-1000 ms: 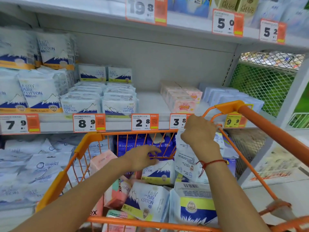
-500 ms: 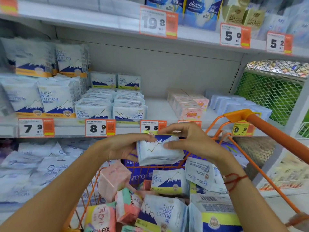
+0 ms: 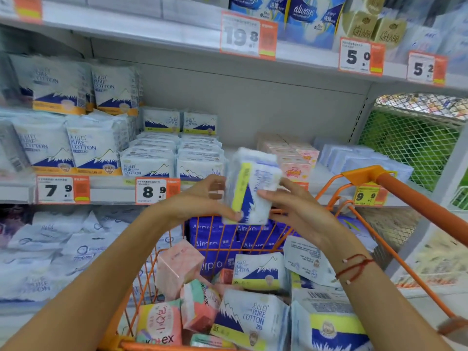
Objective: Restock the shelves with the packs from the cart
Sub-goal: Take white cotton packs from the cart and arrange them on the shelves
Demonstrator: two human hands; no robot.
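Note:
A white and blue Pure Cotton pack point(image 3: 250, 186) with a yellow band stands on end in the air above the orange cart point(image 3: 395, 188), level with the middle shelf's edge point(image 3: 109, 186). My left hand point(image 3: 202, 198) grips its left side, thumb under the lower corner. My right hand point(image 3: 291, 206) holds its right side with the fingers laid on the front. Matching packs point(image 3: 174, 160) lie stacked on the middle shelf just behind and to the left. More packs point(image 3: 255, 317) of the same kind lie in the cart below.
Pink boxes point(image 3: 293, 158) and pale blue packs point(image 3: 354, 158) sit on the shelf to the right. The cart also holds pink packs point(image 3: 177, 267), Kotex packs point(image 3: 159, 323) and purple Airpro packs point(image 3: 215, 239). A green mesh panel point(image 3: 410, 140) bounds the right.
Both hands lifted a pack out of the cart, raised it toward the middle shelf and turned it from lying flat to standing on end. The view tilted upward.

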